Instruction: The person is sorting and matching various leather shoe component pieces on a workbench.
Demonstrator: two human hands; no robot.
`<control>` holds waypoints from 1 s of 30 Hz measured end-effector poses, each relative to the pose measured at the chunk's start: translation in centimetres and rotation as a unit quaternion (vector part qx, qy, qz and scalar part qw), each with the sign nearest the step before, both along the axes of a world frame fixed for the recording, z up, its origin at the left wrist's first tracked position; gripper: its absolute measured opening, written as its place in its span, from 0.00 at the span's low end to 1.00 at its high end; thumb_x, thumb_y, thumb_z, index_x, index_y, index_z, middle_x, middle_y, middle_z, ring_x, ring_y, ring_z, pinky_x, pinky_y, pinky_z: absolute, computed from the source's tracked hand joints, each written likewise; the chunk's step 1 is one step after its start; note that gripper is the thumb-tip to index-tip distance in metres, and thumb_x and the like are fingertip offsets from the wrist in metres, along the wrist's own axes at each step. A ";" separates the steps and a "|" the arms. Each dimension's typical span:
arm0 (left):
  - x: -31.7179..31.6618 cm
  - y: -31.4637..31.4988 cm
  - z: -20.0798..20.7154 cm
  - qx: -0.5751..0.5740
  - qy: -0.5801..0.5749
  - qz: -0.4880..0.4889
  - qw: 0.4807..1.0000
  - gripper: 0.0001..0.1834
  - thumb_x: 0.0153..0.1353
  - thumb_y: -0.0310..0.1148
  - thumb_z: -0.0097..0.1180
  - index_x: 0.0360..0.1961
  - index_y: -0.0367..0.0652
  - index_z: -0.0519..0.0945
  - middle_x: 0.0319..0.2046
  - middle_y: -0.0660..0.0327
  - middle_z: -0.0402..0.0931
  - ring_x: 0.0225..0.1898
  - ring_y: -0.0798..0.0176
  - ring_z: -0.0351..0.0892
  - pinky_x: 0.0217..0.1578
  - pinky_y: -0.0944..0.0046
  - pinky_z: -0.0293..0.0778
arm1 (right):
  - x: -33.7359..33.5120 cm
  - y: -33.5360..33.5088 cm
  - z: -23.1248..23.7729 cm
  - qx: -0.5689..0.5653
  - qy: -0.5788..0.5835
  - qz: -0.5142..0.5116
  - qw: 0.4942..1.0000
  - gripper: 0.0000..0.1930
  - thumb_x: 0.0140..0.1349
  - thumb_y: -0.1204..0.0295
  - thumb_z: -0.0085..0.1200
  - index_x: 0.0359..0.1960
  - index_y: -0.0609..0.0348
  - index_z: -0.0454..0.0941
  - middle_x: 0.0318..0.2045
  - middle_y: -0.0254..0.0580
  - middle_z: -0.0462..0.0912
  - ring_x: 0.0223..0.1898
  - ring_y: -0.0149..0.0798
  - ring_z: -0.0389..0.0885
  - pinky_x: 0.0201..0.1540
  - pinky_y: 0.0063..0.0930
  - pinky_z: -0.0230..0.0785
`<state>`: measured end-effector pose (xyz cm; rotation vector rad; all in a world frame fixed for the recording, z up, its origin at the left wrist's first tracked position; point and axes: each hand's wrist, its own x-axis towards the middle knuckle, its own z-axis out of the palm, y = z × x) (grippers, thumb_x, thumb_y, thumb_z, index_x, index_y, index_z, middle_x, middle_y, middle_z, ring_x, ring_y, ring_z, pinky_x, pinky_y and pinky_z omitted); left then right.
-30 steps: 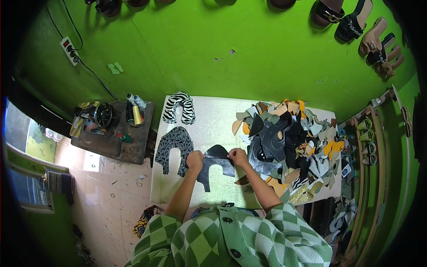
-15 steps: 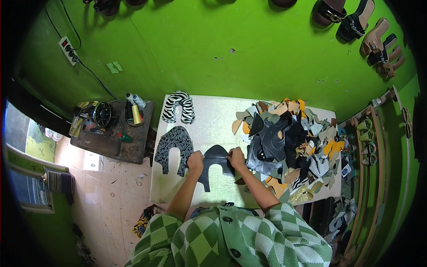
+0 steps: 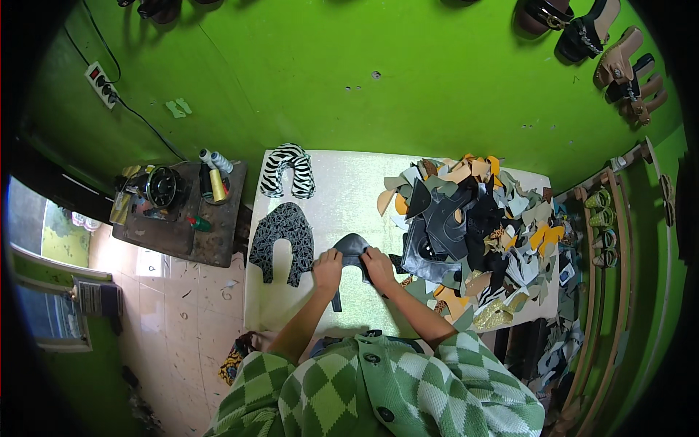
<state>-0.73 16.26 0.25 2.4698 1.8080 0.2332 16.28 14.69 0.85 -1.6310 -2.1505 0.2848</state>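
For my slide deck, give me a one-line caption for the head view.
Both hands, left hand and right hand, hold a dark shoe-upper piece on a white table beside a scrap pile.

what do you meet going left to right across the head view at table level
side table with thread spools → dark patterned shoe upper → left hand → dark grey piece held by both hands → right hand → heap of cut pieces → rack of shoes

Left hand [image 3: 328, 264]: my fingers curled down, knuckles up, forearm bare, reaching forward from lower edge.
Right hand [image 3: 378, 265]: mine too, fingers bent and pressed down, just beside the left.
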 end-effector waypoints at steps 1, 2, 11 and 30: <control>-0.1 -0.5 -0.2 -0.001 0.001 0.001 1.000 0.09 0.53 0.30 0.50 0.36 0.49 0.77 0.35 0.67 0.72 0.41 0.64 0.74 0.34 0.63 0.72 | 0.1 -0.6 -0.1 -0.005 -0.051 0.011 0.999 0.11 0.53 0.74 0.48 0.38 0.60 0.76 0.35 0.41 0.73 0.37 0.41 0.72 0.36 0.33 0.67; -0.1 -1.0 -0.3 0.047 0.016 -0.022 0.999 0.12 0.51 0.31 0.52 0.38 0.49 0.78 0.37 0.67 0.73 0.42 0.64 0.73 0.34 0.63 0.72 | 0.4 -1.1 -0.1 -0.005 -0.050 0.013 0.999 0.11 0.53 0.74 0.48 0.38 0.60 0.76 0.35 0.41 0.73 0.37 0.41 0.72 0.36 0.33 0.67; 0.2 -0.5 0.9 -0.016 -0.071 0.043 0.996 0.13 0.52 0.36 0.57 0.40 0.48 0.78 0.43 0.63 0.70 0.47 0.61 0.69 0.41 0.59 0.70 | -1.2 -0.6 1.4 -0.059 0.007 -0.095 0.994 0.09 0.55 0.67 0.52 0.35 0.54 0.81 0.38 0.42 0.69 0.39 0.42 0.69 0.41 0.39 0.61; 2.0 2.5 -0.3 -0.094 -0.150 0.227 0.957 0.10 0.48 0.28 0.61 0.33 0.47 0.78 0.38 0.53 0.73 0.41 0.49 0.74 0.42 0.55 0.71 | 2.4 2.7 -1.9 -0.270 0.223 -0.269 0.897 0.04 0.44 0.74 0.65 0.22 0.55 0.82 0.24 0.36 0.83 0.27 0.34 0.81 0.34 0.26 0.72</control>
